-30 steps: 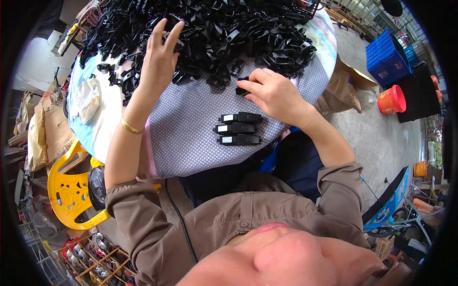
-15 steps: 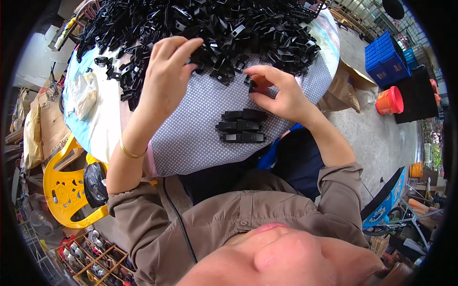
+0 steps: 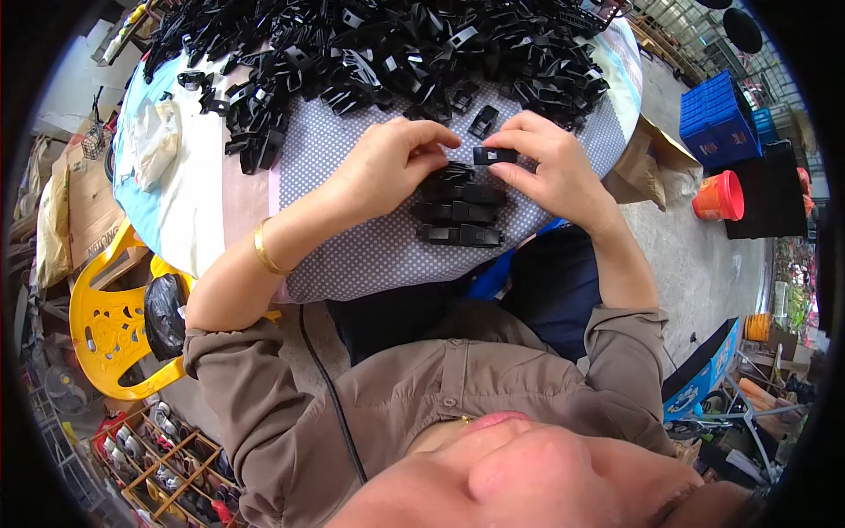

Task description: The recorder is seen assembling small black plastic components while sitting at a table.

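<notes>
My right hand (image 3: 554, 163) pinches a small black plastic buckle part (image 3: 487, 156) between thumb and fingers, over the dotted tablecloth (image 3: 352, 273). Facing it, my left hand (image 3: 387, 167) has its thumb and forefinger curled close to a black pronged buckle part (image 3: 451, 174); the thumb seems to press on it, though the grip is partly hidden. Just below, several joined black buckles (image 3: 459, 235) lie in a stacked row. A loose black part (image 3: 483, 121) rests beyond the right fingertips.
A large heap of black plastic parts (image 3: 396, 53) covers the table's far side. A crumpled plastic bag (image 3: 157, 145) lies at left. Around the table stand a yellow chair (image 3: 106, 321), a blue crate (image 3: 717, 119), a red bucket (image 3: 717, 195) and a brown paper sack (image 3: 656, 154).
My left hand has come from the heap down and right toward my right hand. The right hand has shifted slightly right, and the two hands are now close together above the row of buckles.
</notes>
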A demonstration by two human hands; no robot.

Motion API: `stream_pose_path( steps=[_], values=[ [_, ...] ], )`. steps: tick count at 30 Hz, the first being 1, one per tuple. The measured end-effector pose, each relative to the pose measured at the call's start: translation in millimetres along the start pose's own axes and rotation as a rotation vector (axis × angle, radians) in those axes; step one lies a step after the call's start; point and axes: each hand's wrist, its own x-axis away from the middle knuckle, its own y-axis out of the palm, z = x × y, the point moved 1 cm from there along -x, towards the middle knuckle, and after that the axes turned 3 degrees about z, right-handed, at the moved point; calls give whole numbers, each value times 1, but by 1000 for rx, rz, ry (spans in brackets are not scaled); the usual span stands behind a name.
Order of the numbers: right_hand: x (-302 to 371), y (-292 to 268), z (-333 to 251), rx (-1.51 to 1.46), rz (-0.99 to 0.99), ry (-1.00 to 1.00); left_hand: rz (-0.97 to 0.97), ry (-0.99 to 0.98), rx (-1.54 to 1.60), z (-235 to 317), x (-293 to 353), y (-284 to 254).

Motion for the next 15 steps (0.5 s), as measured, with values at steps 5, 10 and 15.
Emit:
stream_pose_path(
  steps=[5,10,15],
  values=[
    [-2,5,-6,-231,-23,134,67,24,-148,-5,-5,-8],
    [-2,17,-2,-91,141,-45,-83,54,-229,-5,1,-28],
    [-5,15,-6,3,107,-77,-44,34,-194,-3,2,-13]
  ],
)
